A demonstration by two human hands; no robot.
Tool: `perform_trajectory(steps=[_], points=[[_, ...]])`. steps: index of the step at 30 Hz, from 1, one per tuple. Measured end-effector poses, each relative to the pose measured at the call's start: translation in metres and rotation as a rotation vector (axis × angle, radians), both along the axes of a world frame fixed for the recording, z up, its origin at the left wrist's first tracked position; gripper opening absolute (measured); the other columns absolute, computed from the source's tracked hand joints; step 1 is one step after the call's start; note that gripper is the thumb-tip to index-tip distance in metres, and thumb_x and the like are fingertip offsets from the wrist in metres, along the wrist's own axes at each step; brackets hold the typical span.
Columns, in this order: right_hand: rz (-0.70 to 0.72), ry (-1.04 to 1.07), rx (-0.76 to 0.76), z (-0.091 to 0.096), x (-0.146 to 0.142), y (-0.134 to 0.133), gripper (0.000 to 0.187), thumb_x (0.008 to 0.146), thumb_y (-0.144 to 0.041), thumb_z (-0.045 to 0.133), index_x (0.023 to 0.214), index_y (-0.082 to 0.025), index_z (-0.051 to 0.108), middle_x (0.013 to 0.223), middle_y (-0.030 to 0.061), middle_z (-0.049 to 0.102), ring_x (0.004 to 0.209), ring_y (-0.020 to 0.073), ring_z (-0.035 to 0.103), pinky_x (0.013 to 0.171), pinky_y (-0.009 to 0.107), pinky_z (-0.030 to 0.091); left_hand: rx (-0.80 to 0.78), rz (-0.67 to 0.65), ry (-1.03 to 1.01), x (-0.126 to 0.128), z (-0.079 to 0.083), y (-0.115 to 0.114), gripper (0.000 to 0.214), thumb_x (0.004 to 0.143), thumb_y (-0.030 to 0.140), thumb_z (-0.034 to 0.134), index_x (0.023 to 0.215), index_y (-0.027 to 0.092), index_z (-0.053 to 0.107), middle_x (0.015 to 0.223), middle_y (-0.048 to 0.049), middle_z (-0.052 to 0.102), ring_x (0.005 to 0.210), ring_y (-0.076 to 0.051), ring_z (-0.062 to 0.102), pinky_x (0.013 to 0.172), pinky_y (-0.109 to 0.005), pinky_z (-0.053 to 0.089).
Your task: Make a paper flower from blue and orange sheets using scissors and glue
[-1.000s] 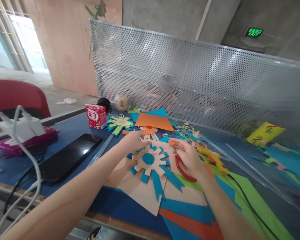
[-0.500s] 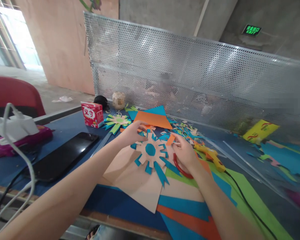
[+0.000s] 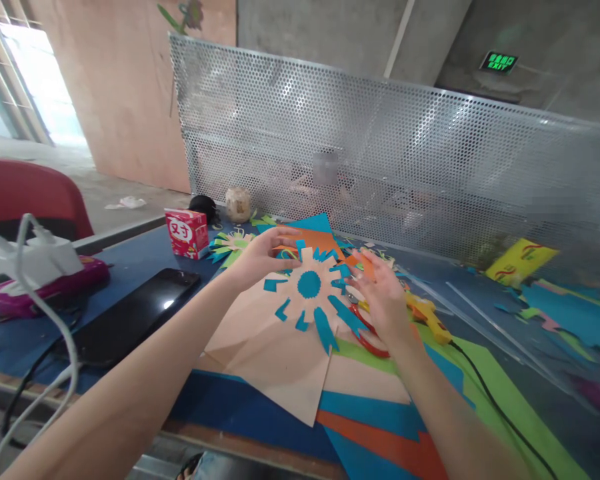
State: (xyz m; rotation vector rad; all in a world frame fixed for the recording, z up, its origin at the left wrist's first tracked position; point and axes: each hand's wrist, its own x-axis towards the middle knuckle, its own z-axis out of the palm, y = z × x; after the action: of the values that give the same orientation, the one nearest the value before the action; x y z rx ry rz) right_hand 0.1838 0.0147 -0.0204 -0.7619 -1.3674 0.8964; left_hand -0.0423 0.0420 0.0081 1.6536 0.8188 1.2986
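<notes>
A paper rosette (image 3: 293,288), pale with blue-tipped petals, a blue centre and two blue tails, is between my hands over pale paper. Beside its upper left edge is my left hand (image 3: 266,257), thumb and fingers apart. My right hand (image 3: 383,288) is at its right side, fingers spread. An orange paper piece (image 3: 366,267) shows among the right fingers; whether they touch it cannot be told. Red-handled scissors (image 3: 373,343) lie beneath the right hand, partly hidden. A yellow glue gun (image 3: 429,319) lies to the right.
Pale paper sheets (image 3: 275,367) and a green sheet (image 3: 500,380) cover the front. At left are a phone (image 3: 135,313), a red box (image 3: 186,233) and a purple power strip (image 3: 93,272). Another rosette (image 3: 233,245) lies behind. A perforated metal screen (image 3: 370,140) borders the back.
My right hand has spread its fingers from a pinch on an orange strip. The rosette has shifted slightly right and up and turned. My left hand has moved slightly right.
</notes>
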Motion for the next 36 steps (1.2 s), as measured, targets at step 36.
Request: perform_trajectory(steps=[36], points=[[-0.2,-0.009,-0.176,0.018,0.023,0.006,0.052,0.065,-0.035,0.064,0.114,-0.022,0.052,0.114,0.0097,0.06,0.098,0.0262,0.059,0.076,0.038,0.05,-0.444,-0.154,0.141,0.033,-0.022,-0.022,0.051,0.051,0.031,0.077,0.097,0.02,0.056,0.065,0.0037,0.052,0.056,-0.01,0.052,0.049,-0.022,0.041]])
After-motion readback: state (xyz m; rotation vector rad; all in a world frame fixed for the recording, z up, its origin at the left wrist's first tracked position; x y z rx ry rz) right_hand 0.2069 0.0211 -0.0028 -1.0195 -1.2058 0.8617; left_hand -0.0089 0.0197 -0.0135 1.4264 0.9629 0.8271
